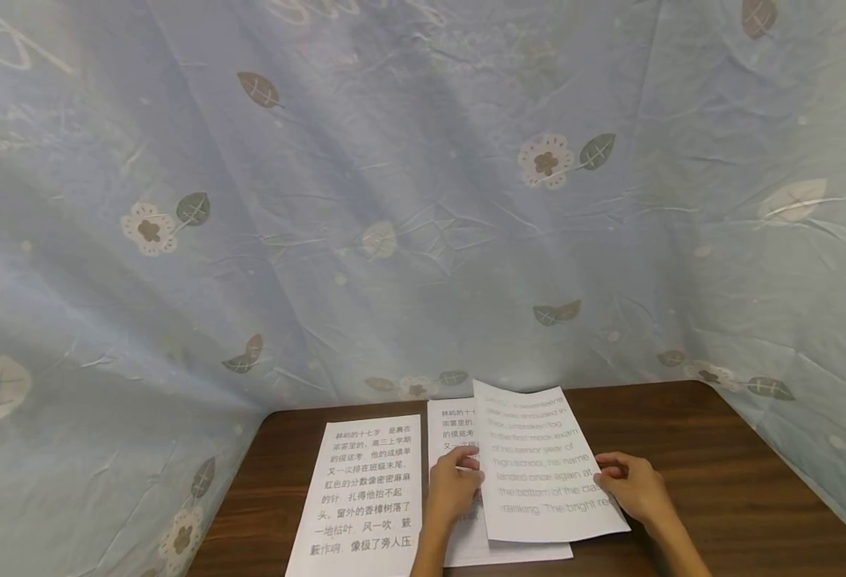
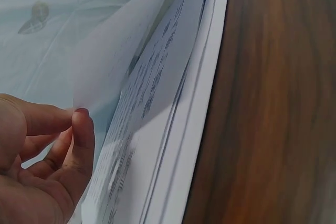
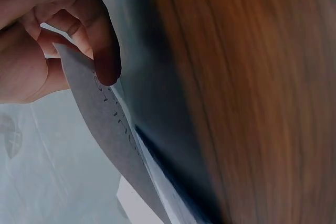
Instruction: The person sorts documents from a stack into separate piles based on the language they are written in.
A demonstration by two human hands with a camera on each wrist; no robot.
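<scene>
A white sheet of paper printed with English text (image 1: pixel 534 465) is lifted above the table, slightly bowed. My left hand (image 1: pixel 455 483) pinches its left edge between thumb and fingertip, which the left wrist view shows closely at the left hand (image 2: pixel 50 156). At the opposite edge, my right hand (image 1: pixel 632 485) grips the sheet, with the thumb in front; the right wrist view shows the same hold by the right hand (image 3: pixel 68 40). Beneath it lie pages with Chinese text (image 1: pixel 459 425), partly covered by the raised sheet and my left hand.
Left of my hands lies another page of Chinese text (image 1: pixel 368 489). The papers rest on a dark brown wooden table (image 1: pixel 740 481). A pale blue cloth (image 1: pixel 423 200) with leaf and flower prints hangs behind the table and along its sides.
</scene>
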